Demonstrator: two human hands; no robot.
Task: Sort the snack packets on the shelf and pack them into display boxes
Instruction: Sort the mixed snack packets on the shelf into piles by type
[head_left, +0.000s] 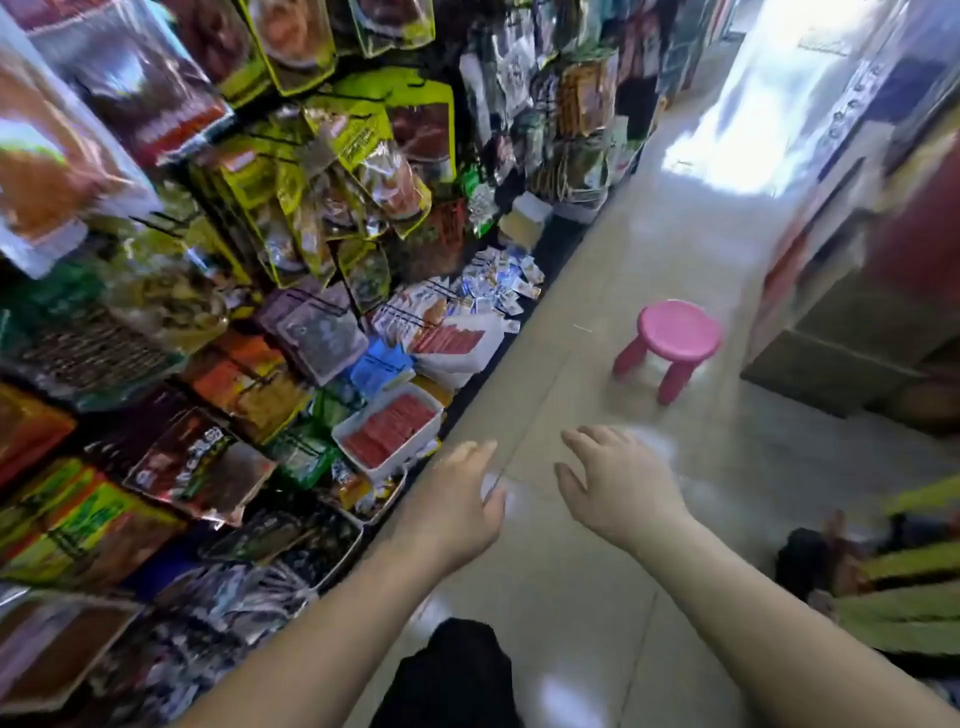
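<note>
The left hand (457, 499) and right hand (618, 483) hang empty, fingers apart, over the floor (571, 597), while 2 boxes (387, 466) at the front edge of the shelf (460, 410) hold red packets (389, 428) and many loose packets (498, 283) look unsorted.

**Gloss on every shelf**

Snack packets (358, 135) hang in shiny plastic film, some with a silvery foil sheen that catches the light. A white display box (406, 451) looks like smooth, matt plastic. The pink stool (678, 330) is smooth moulded plastic, and the pale floor (597, 571) is polished enough to mirror the glare.
</note>
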